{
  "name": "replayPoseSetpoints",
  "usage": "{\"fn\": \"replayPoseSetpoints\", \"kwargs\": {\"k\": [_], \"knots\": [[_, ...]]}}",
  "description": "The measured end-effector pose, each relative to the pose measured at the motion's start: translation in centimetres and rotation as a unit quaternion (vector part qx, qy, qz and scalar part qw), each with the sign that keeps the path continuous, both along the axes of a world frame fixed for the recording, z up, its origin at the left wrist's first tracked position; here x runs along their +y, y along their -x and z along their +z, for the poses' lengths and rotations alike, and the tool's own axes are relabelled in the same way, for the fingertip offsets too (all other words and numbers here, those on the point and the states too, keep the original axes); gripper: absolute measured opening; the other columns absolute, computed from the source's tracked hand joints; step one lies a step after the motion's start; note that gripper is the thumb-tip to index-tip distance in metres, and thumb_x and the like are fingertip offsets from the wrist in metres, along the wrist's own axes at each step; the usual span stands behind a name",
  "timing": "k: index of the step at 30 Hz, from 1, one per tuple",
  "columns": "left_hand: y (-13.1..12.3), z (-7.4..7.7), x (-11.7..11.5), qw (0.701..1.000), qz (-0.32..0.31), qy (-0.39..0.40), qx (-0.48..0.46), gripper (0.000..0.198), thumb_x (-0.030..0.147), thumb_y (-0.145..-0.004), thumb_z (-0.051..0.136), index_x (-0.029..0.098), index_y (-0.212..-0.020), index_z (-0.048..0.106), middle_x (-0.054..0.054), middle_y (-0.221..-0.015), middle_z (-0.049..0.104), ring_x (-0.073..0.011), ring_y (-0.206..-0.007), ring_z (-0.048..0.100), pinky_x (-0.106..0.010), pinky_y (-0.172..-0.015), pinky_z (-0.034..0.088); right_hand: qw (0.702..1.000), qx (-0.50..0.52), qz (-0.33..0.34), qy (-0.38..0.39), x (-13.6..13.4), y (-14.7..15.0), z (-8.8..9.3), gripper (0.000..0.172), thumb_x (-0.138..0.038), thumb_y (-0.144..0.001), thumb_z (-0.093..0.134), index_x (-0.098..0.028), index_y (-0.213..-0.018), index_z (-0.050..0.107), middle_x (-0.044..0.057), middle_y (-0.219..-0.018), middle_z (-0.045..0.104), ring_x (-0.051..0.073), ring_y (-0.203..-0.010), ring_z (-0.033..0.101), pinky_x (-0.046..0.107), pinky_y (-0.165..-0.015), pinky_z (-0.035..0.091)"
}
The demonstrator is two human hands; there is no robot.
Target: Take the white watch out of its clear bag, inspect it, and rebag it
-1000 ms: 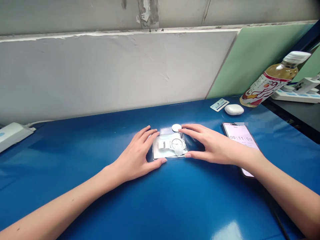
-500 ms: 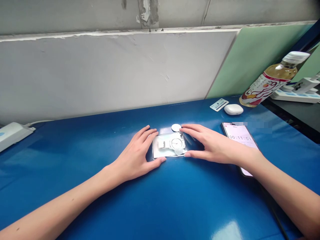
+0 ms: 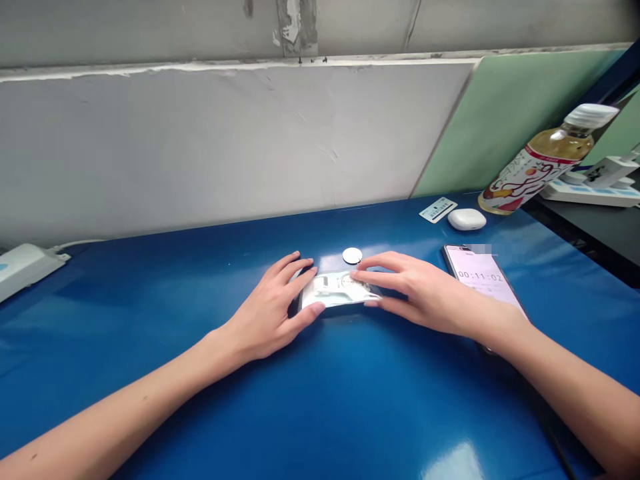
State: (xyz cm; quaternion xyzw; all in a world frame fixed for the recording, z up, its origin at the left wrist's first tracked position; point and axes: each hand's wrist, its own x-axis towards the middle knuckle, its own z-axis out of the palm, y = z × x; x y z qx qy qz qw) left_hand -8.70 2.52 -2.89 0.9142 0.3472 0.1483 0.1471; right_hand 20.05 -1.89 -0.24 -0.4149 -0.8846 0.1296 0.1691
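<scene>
A white wristwatch in a clear plastic bag (image 3: 327, 293) is between my two hands, in the middle of the blue table. My left hand (image 3: 273, 303) grips the bag's left end, thumb on the near corner and fingers at the far one. At the right end, my right hand (image 3: 407, 287) has its fingertips over the watch dial and its thumb at the near edge, so the dial is partly covered. The bag looks slightly raised, with a dark shadow along its edges. Just beyond it lies a small white disc (image 3: 353, 255), apart from both hands.
A phone (image 3: 480, 273) showing a running timer lies partly under my right forearm. Further back are a card (image 3: 439, 210), a white earbud case (image 3: 467, 219) and a drink bottle (image 3: 540, 163). Power strips stand at the left (image 3: 33, 270) and right (image 3: 595, 190).
My right fingers have moved from beside the white disc onto the watch dial. My left thumb has come onto the bag's edge, and the bag has shifted and tilted slightly.
</scene>
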Motion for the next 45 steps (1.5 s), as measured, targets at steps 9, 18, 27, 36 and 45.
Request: {"fn": "replayPoseSetpoints", "kwargs": {"k": [9,18,27,36,45], "knots": [[-0.5,-0.2,-0.6,0.988,0.006,-0.079,-0.131,0.088,0.027,-0.091,0.066,0.027,-0.158,0.008,-0.015,-0.152,0.043,-0.0281,-0.138,0.047,-0.046,-0.113,0.042,0.976,0.187,-0.116,0.001,0.0,0.9,-0.1,0.025,-0.029,-0.097,0.056,-0.023,-0.120,0.063,0.004,-0.101,0.074,0.018,-0.088,0.070,0.031,-0.079,0.057],[-0.6,0.1,-0.3,0.997,0.015,-0.028,-0.065,0.064,0.038,-0.086,0.068,0.021,-0.144,0.044,-0.016,-0.144,0.049,-0.0328,-0.137,0.046,-0.049,-0.113,0.042,0.996,0.034,-0.082,0.015,-0.3,1.1,-1.0,0.059,-0.042,-0.098,0.049,-0.017,-0.150,0.037,0.018,-0.150,0.049,0.031,-0.136,0.049,0.050,-0.109,0.046],[-0.6,0.2,0.0,0.999,0.032,-0.008,0.011,0.072,0.054,-0.086,0.064,0.018,-0.145,0.047,-0.020,-0.147,0.049,-0.0417,-0.141,0.037,-0.061,-0.112,0.038,0.986,-0.098,-0.106,0.079,0.3,-0.3,-1.4,0.091,-0.071,-0.090,0.045,-0.014,-0.158,0.025,0.018,-0.163,0.026,0.037,-0.151,0.016,0.058,-0.118,0.029],[-0.8,0.3,-0.2,0.999,0.032,-0.017,0.014,0.064,0.054,-0.083,0.065,0.014,-0.131,0.055,-0.022,-0.143,0.052,-0.0422,-0.140,0.039,-0.061,-0.110,0.041,0.986,-0.113,-0.090,0.082,-0.1,-0.7,-1.5,0.091,-0.070,-0.090,0.047,-0.015,-0.158,0.024,0.017,-0.164,0.023,0.038,-0.151,0.016,0.059,-0.117,0.029],[-0.7,0.1,-0.2,0.999,0.029,-0.018,0.016,0.066,0.057,-0.084,0.063,0.013,-0.133,0.053,-0.021,-0.146,0.049,-0.0414,-0.142,0.036,-0.060,-0.113,0.038,0.985,-0.128,-0.090,0.069,0.0,-0.5,-1.5,0.091,-0.073,-0.090,0.043,-0.015,-0.157,0.028,0.019,-0.163,0.024,0.038,-0.151,0.017,0.058,-0.118,0.029]]}}
